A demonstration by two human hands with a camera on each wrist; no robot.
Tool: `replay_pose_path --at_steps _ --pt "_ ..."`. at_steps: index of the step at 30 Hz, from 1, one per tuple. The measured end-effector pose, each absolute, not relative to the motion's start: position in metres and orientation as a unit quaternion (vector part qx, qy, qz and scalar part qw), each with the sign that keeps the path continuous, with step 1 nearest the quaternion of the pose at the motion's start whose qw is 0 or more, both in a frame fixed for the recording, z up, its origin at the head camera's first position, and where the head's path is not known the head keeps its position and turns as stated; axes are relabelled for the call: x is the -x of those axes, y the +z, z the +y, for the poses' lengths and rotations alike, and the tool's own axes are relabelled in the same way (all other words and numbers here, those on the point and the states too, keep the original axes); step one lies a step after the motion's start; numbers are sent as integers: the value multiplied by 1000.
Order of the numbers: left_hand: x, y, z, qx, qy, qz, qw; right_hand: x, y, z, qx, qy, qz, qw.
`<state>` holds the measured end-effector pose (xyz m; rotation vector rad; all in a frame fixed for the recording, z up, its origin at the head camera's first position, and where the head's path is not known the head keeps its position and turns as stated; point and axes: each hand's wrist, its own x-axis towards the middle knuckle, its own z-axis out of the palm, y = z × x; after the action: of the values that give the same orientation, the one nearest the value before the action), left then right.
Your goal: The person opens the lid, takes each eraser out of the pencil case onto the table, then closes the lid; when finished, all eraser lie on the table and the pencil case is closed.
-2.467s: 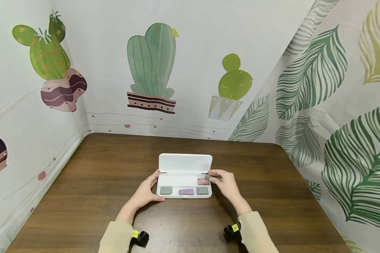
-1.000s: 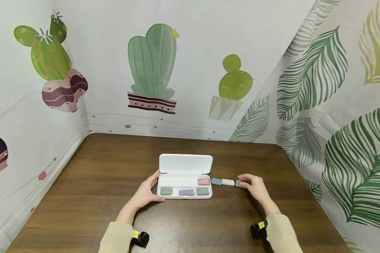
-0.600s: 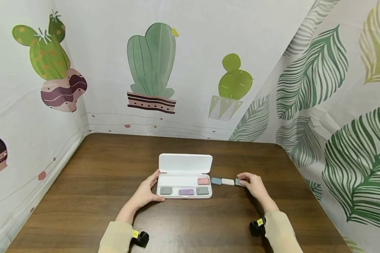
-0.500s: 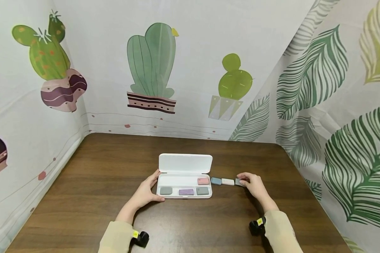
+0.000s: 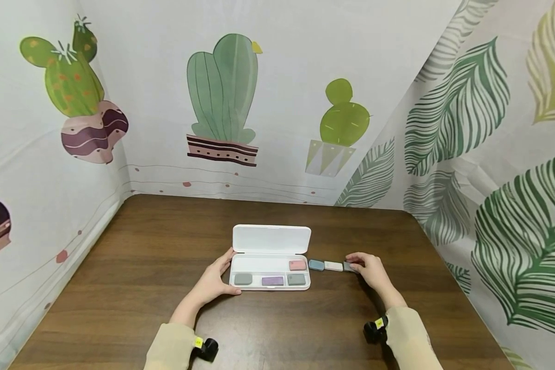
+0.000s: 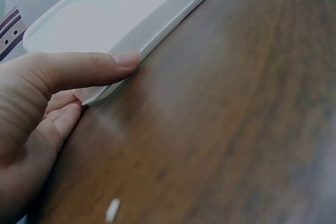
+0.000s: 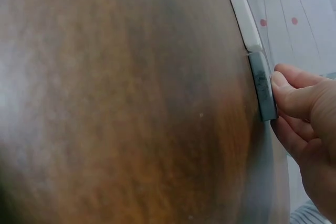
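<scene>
A white pencil case (image 5: 254, 264) lies with its lid (image 5: 271, 239) raised at the back. My left hand (image 5: 211, 281) grips the case's left end, thumb (image 6: 126, 60) on the front edge and fingers behind. Inside are a pink eraser (image 5: 298, 265) at the back right and, along the front, a grey-green eraser (image 5: 243, 279), a purple eraser (image 5: 272, 281) and another grey-green eraser (image 5: 297, 279). Right of the case a row runs from a blue eraser (image 5: 316, 265) through a white eraser (image 5: 334, 266) to a grey eraser (image 7: 262, 86), which my right hand (image 5: 371, 269) pinches on the table.
The brown wooden table (image 5: 277, 324) extends around the case. A patterned cloth wall (image 5: 287, 113) rises behind its far edge. Black wrist cameras (image 5: 207, 349) are strapped at both sleeves. A small white fleck (image 6: 113, 210) shows on the surface in the left wrist view.
My right hand has moved right from above the case with the grey eraser, which now ends the row. It has barely moved this last half second. My left hand has stayed on the case.
</scene>
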<state>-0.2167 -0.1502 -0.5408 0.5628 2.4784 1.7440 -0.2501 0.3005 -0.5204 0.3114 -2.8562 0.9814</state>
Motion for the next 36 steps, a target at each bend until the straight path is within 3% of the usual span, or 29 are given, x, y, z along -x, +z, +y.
replay_pose_path --at_steps 16,29,36 --pt "217 -541 -150 -183 569 801 31 245 -510 288 -98 331 -934 89" --pt "217 -542 -150 -186 568 801 30 237 -493 231 -159 369 -909 111" --pt "217 -542 -151 -187 568 801 29 234 -490 196 -211 353 -907 96"
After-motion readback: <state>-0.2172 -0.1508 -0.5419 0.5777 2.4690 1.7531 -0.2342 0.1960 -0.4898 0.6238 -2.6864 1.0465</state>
